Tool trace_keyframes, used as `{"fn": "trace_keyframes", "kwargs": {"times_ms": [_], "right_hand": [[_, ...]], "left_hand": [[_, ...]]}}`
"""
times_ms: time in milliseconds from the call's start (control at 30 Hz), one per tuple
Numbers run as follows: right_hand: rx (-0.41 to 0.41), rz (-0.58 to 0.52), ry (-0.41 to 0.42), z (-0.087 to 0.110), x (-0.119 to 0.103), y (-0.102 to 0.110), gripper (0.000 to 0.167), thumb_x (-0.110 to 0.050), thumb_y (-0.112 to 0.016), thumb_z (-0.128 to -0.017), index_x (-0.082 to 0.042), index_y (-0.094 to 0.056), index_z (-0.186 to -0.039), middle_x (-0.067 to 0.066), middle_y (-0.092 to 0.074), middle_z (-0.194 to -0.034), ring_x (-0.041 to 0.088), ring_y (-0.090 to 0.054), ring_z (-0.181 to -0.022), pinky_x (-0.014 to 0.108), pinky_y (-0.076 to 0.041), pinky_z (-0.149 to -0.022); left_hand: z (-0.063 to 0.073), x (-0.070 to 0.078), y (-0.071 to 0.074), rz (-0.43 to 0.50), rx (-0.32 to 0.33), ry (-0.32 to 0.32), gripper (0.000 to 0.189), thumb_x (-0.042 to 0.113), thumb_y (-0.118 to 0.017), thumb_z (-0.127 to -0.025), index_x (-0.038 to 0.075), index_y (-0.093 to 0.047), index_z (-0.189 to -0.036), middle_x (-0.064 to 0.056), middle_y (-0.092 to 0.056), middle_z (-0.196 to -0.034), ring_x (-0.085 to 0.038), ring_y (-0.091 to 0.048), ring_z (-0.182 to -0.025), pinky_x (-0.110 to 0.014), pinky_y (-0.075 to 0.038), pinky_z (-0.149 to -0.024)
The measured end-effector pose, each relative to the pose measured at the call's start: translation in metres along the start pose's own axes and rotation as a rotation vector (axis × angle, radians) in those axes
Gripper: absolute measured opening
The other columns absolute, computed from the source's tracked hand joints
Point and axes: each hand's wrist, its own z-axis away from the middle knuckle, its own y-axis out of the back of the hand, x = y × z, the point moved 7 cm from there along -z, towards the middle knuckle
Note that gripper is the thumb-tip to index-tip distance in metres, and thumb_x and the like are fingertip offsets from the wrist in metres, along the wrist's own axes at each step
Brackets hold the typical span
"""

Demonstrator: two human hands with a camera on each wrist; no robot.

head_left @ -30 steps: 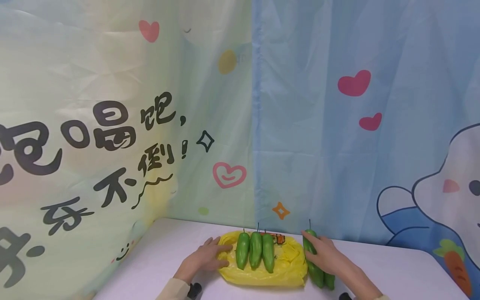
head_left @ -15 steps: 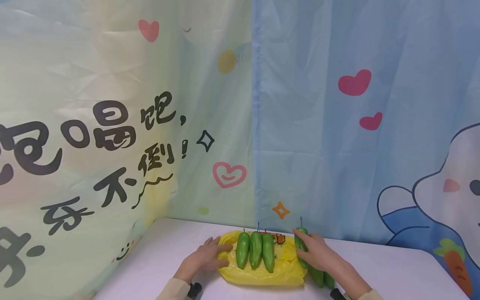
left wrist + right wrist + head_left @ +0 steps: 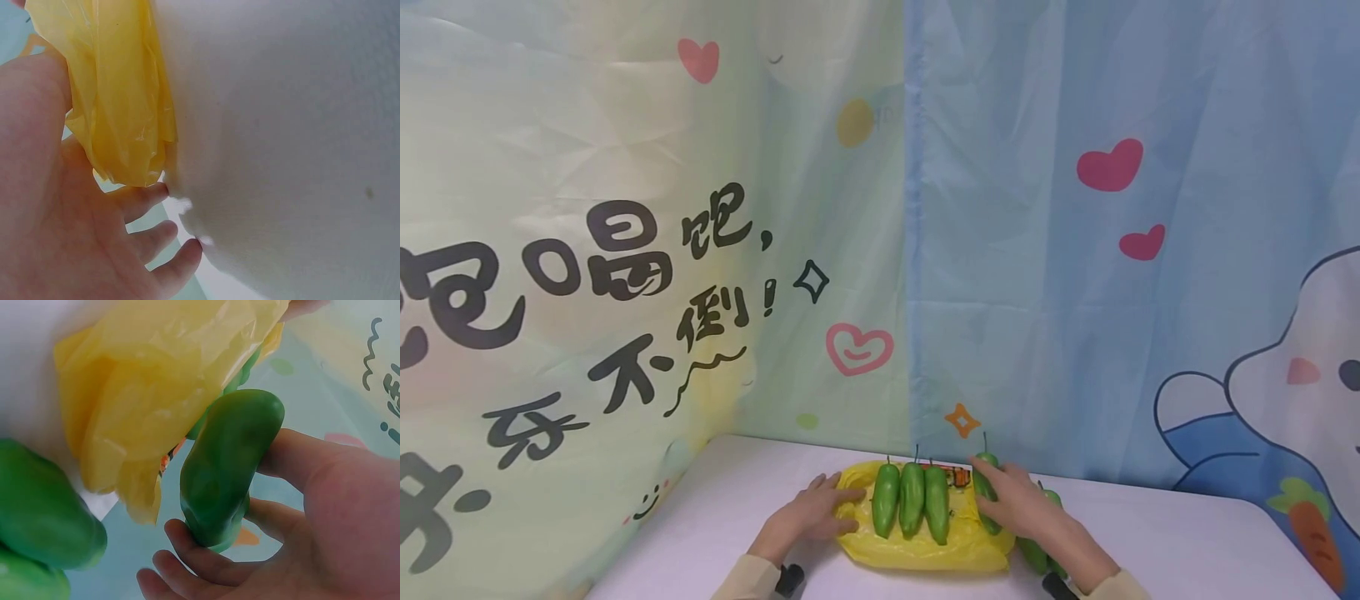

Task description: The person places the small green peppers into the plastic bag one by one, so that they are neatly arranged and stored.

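My right hand holds a green pepper between thumb and fingers, over the right end of a yellow plastic bag. The pepper's thin stem points away, toward the curtain. Three more green peppers lie side by side on the bag. At the bag's left end my left hand rests with spread fingers against the plastic. In the left wrist view its thumb lies along the yellow bag, and the lower fingers touch the white surface.
Beside the bag's right end lie more green peppers, partly hidden under my right forearm. Everything stands on a white table. A printed curtain closes off the back, and another hangs along the left.
My right hand has carried the green pepper left, from beside the bag to over its right end. A pepper behind the forearm has come into sight. My left hand stays put.
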Motion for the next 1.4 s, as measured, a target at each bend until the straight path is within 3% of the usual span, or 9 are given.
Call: {"fn": "trace_keyframes", "kwargs": {"times_ms": [267, 600, 933, 1400], "right_hand": [[0.001, 0.021, -0.005, -0.007, -0.008, -0.008, 0.061, -0.022, -0.069, -0.093, -0.012, -0.047, -0.15, 0.035, -0.052, -0.136, 0.054, -0.051, -0.123, 0.073, -0.048, -0.092], [-0.005, 0.066, -0.018, -0.018, -0.007, -0.021, 0.057, -0.024, -0.068, -0.094, -0.015, -0.05, -0.148, 0.027, -0.059, -0.131, 0.047, -0.055, -0.121, 0.071, -0.046, -0.095], [0.005, 0.049, -0.018, -0.022, -0.011, -0.034, 0.058, -0.024, -0.068, -0.093, -0.014, -0.05, -0.148, 0.033, -0.054, -0.135, 0.055, -0.049, -0.124, 0.081, -0.03, -0.104], [0.063, 0.08, -0.047, -0.024, -0.009, -0.047, 0.061, -0.024, -0.069, -0.092, -0.017, -0.048, -0.149, 0.035, -0.054, -0.13, 0.053, -0.049, -0.119, 0.08, -0.032, -0.1]], "left_hand": [[0.0, 0.0, 0.0, -0.011, 0.01, -0.018, 0.051, 0.041, -0.068, -0.089, 0.027, -0.062, -0.138, -0.021, -0.036, -0.16, -0.049, -0.025, -0.149, -0.075, -0.025, -0.115], [0.002, 0.001, 0.0, -0.007, 0.007, 0.001, 0.05, 0.041, -0.068, -0.089, 0.028, -0.062, -0.138, -0.02, -0.036, -0.16, -0.048, -0.025, -0.149, -0.074, -0.025, -0.115], [0.001, 0.0, 0.0, -0.013, 0.02, -0.013, 0.05, 0.042, -0.067, -0.089, 0.03, -0.062, -0.137, -0.02, -0.036, -0.16, -0.049, -0.026, -0.149, -0.075, -0.026, -0.115], [0.002, 0.001, 0.001, -0.014, 0.019, -0.007, 0.051, 0.042, -0.068, -0.089, 0.03, -0.062, -0.138, -0.02, -0.036, -0.16, -0.049, -0.026, -0.149, -0.076, -0.026, -0.113]]}}
